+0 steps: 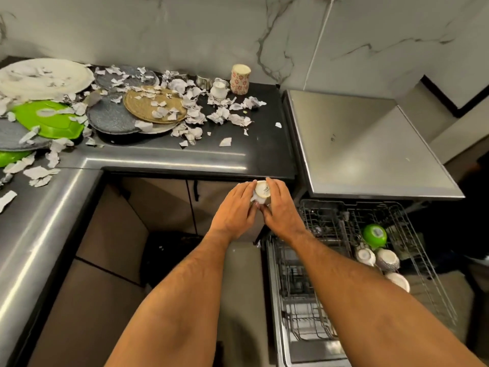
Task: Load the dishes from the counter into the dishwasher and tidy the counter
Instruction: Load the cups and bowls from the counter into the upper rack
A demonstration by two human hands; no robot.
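Both hands, left hand and right hand, clasp a small white ceramic cup by its sides; likely light, slippery, breakable.

Bare forearms, no sleeves, hairy.

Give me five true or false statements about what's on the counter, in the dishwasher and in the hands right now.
1. Both hands hold a white cup. True: the left hand and right hand grip it together, below the counter edge.
2. The dishwasher rack holds nothing. False: a green bowl and several white cups sit in it.
3. Torn paper scraps litter the counter. True.
4. The green plate is in the dishwasher. False: it lies on the counter at the left.
5. The floral cup lies on its side. False: it stands upside down by the wall.
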